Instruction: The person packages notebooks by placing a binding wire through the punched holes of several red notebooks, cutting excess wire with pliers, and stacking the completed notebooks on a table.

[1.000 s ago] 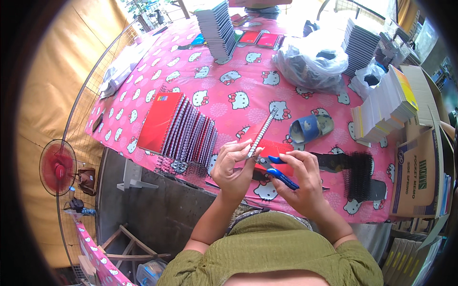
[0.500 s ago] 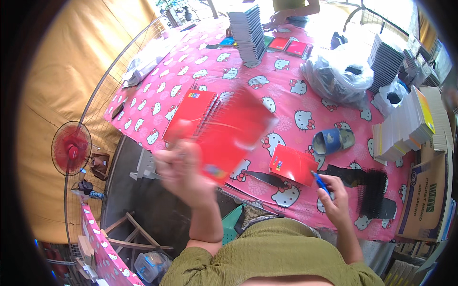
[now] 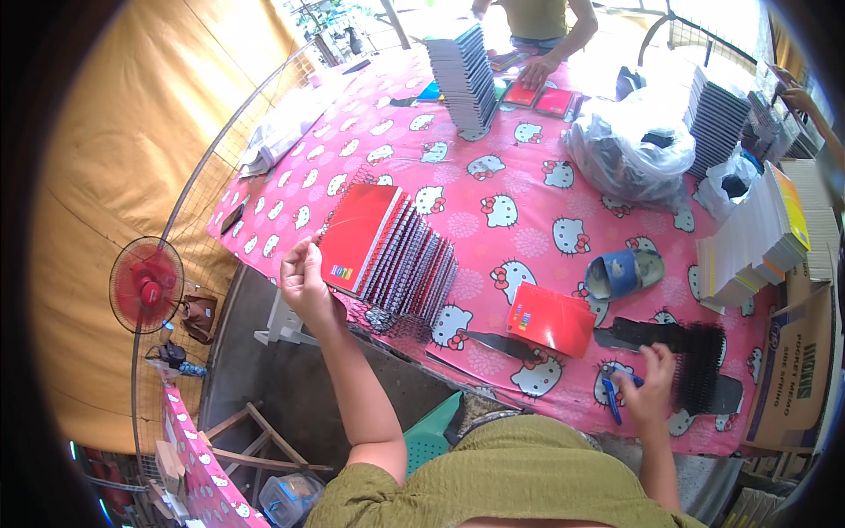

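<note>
A stack of red spiral notebooks (image 3: 361, 231) sits near the table's front edge, wire bindings facing right. My left hand (image 3: 305, 280) pinches the left edge of the top notebook, thumb uppermost. My right hand (image 3: 650, 387) is over the right front of the table, with blue-handled pliers (image 3: 613, 398) held at its thumb side. Its fingers reach toward a bunch of black spiral wires (image 3: 697, 361). Loose red notebook covers (image 3: 553, 319) lie left of that hand, partly over a dark flat blade-like piece (image 3: 502, 343).
Beyond the covers is a blue slipper (image 3: 613, 275). Clear plastic bags (image 3: 629, 150), paper stacks (image 3: 748, 233) and a cardboard box (image 3: 792, 370) line the right side. A tall notebook stack (image 3: 462, 77) stands at the back, near another person's hand (image 3: 537, 70). A fan (image 3: 147, 286) is at left.
The red notebook that was blurred in my left hand now lies on the stack. My right hand has moved right and down with the pliers. The other person's hand has come onto a red notebook.
</note>
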`<move>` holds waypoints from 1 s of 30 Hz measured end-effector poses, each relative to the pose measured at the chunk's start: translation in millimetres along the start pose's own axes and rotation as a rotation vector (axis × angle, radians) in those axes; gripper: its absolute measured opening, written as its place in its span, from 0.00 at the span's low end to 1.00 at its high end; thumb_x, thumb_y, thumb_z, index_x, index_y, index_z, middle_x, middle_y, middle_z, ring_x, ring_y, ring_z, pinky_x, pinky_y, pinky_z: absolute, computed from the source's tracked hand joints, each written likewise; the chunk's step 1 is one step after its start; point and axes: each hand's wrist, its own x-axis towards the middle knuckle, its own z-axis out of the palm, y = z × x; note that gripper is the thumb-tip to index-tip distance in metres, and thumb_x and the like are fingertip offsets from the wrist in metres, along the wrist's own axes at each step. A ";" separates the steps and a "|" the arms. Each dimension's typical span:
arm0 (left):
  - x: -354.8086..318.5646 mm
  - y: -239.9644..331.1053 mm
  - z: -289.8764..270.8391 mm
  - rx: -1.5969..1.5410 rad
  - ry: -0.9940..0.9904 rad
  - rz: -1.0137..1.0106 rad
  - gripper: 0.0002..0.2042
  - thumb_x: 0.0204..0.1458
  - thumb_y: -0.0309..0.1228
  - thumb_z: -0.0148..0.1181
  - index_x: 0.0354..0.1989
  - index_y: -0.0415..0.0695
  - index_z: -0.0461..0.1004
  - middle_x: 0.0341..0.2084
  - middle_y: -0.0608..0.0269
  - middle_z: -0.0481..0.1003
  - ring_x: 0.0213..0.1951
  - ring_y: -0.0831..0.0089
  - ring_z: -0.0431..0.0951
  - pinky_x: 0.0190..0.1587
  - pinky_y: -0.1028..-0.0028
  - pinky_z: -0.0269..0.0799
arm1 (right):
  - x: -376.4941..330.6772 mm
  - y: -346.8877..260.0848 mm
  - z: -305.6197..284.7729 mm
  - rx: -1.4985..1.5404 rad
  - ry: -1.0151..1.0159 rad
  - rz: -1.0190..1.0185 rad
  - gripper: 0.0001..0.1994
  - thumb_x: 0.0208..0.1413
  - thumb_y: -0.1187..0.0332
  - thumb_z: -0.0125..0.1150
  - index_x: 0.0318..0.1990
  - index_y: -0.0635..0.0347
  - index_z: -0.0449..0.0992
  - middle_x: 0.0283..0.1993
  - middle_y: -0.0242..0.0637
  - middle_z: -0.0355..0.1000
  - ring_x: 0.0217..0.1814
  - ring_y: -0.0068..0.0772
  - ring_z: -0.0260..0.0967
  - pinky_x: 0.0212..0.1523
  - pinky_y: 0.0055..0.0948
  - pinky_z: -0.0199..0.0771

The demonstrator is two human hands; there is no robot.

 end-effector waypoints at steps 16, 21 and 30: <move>-106.7 49.0 86.0 0.162 -0.753 0.358 0.13 0.52 0.20 0.55 0.47 0.36 0.73 0.46 0.52 0.74 0.49 0.63 0.74 0.53 0.67 0.67 | 57.0 100.2 3.4 -0.051 0.103 0.187 0.10 0.47 0.75 0.63 0.38 0.65 0.74 0.33 0.43 0.71 0.35 0.43 0.71 0.37 0.37 0.70; -186.5 -88.3 135.9 0.683 -1.330 0.452 0.13 0.51 0.34 0.61 0.45 0.45 0.77 0.42 0.55 0.76 0.46 0.58 0.75 0.50 0.66 0.69 | 66.2 30.9 9.7 0.312 -0.026 0.056 0.11 0.46 0.76 0.65 0.40 0.65 0.78 0.34 0.41 0.73 0.33 0.34 0.73 0.35 0.29 0.72; -173.9 -129.3 153.5 0.522 -1.435 -0.157 0.08 0.44 0.25 0.66 0.35 0.41 0.80 0.29 0.55 0.79 0.33 0.63 0.79 0.37 0.70 0.73 | 69.5 -12.5 16.8 0.487 -0.029 -0.037 0.10 0.48 0.77 0.65 0.40 0.65 0.79 0.34 0.37 0.75 0.32 0.24 0.72 0.33 0.22 0.72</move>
